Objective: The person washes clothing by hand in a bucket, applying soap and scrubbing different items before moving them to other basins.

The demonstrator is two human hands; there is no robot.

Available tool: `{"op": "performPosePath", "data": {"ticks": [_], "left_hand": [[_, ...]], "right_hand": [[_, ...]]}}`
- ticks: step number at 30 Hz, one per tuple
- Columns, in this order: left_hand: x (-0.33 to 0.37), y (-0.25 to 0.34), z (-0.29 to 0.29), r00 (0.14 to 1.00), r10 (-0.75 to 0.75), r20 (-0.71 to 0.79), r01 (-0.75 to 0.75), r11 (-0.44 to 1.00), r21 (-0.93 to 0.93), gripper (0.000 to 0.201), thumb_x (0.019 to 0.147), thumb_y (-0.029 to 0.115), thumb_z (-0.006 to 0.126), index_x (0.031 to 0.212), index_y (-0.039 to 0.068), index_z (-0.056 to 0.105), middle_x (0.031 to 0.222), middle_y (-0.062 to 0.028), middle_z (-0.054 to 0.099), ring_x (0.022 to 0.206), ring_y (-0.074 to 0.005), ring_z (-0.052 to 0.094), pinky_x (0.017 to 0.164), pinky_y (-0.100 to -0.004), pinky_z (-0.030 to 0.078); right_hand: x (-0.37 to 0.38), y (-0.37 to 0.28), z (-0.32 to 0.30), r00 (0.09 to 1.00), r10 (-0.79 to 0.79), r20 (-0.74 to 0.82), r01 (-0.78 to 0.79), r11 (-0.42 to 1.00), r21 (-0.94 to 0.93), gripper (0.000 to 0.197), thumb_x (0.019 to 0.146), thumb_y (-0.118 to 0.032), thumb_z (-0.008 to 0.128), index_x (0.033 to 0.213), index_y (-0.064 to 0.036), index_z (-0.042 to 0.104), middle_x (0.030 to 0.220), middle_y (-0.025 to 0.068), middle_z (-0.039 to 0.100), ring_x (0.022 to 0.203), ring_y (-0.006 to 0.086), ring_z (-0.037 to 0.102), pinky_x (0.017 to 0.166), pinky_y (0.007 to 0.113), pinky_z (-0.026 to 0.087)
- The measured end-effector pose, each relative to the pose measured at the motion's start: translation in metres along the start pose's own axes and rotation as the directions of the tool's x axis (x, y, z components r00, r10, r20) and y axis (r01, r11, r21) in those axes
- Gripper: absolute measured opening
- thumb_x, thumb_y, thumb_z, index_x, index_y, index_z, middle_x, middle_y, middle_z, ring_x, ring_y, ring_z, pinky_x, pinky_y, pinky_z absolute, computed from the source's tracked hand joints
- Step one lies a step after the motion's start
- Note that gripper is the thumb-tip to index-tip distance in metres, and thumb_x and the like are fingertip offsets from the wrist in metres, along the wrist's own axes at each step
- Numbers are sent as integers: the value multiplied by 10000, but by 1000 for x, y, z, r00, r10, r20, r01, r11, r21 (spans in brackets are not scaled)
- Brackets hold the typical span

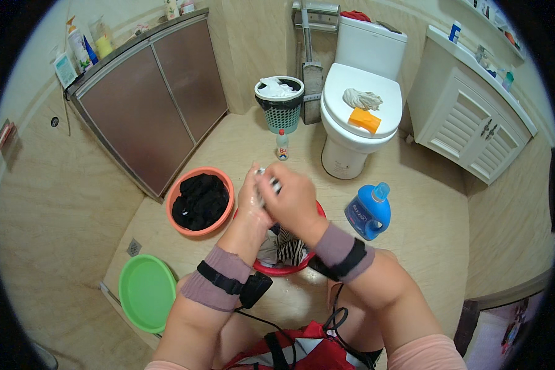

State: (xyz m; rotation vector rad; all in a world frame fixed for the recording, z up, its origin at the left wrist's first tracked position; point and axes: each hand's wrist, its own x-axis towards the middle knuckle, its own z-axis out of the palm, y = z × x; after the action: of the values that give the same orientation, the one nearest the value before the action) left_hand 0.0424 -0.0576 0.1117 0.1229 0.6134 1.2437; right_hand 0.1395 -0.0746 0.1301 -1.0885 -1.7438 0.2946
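Green basin (pixel 143 293), on the floor (pixel 435 213). Orange basin (pixel 197 232), holding black clothes (pixel 200 200). Left grip (pixel 251 196), wet-looking, curled around a black-and-white bundle (pixel 276 184), held above a red basin (pixel 279 271); bundle partly hidden, pressed between both grips. In the red basin: mixed clothes, a striped garment (pixel 293 250) among them. Beyond the grips: small red-capped bottle (pixel 282 147), upright on the floor. Right grip (pixel 294 197), clenched over the same bundle. Toilet (pixel 376 77), lid down, bearing a pale cloth (pixel 362 99) and an orange packet (pixel 364 120). Blue jug (pixel 370 213), on the floor, right of the red basin.
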Motion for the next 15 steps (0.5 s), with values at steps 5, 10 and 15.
{"op": "performPosePath", "data": {"ticks": [5, 10, 15], "left_hand": [[-2, -3, 18, 998, -14, -55, 15, 999, 32, 333, 966, 441, 442, 922, 161, 615, 890, -28, 669, 787, -212, 637, 698, -372, 524], [-8, 8, 11, 973, -121, 199, 126, 992, -14, 340, 954, 509, 420, 951, 247, 635, 916, 17, 677, 846, -188, 627, 725, -366, 498], [-21, 19, 19, 937, -63, 343, 111, 986, -122, 435, 945, 540, 399, 1017, 170, 617, 1041, -30, 649, 938, -221, 604, 755, -376, 496]], "right_hand": [[9, 21, 5, 986, 120, -120, -117, 993, 32, 262, 885, -331, 561, 820, -86, 624, 681, 190, 617, 649, 396, 610, 586, 459, 471], [19, 68, 7, 971, 235, 47, -231, 865, 445, 443, 970, -437, 488, 824, -37, 609, 668, 104, 595, 637, 151, 538, 626, 307, 451], [9, 77, 3, 854, 102, 510, -494, 466, 734, 603, 902, -601, 492, 923, -12, 618, 909, 10, 618, 855, 84, 530, 774, 265, 456]]}}
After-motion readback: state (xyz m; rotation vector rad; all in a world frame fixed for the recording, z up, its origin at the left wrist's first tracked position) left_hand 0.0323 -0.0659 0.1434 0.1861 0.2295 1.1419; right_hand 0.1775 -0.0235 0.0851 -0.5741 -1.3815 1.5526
